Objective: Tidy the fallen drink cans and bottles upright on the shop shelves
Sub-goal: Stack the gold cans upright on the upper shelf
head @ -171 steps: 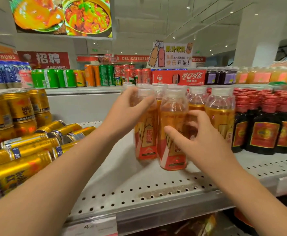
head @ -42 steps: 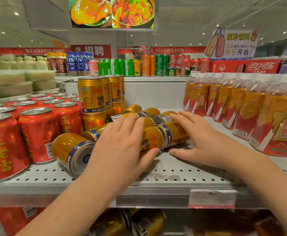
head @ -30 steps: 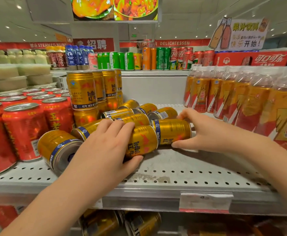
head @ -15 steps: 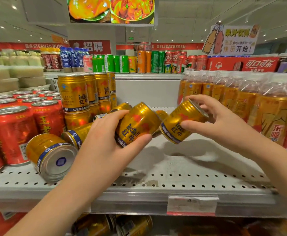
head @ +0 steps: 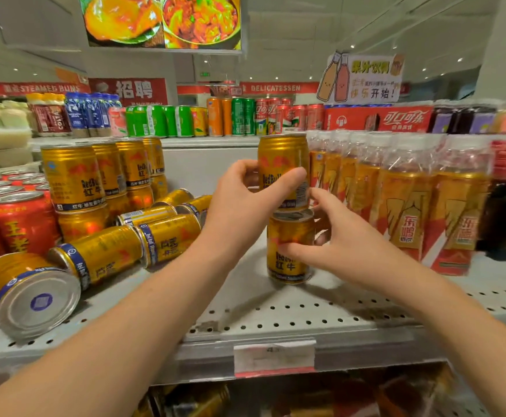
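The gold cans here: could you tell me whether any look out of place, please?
Several fallen cans lie on their sides, left on the shelf, the nearest can showing its base by the front edge. The upper can in the left hand and lower can in the right hand stand upright, stacked.

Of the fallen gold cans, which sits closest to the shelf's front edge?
The gold metal can at far left, on its side with its round silver base turned toward the camera. The other fallen gold cans lie farther back.

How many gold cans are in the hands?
2. Left hand grips the upper gold metal can; right hand holds the lower gold metal can, upright on the perforated shelf.
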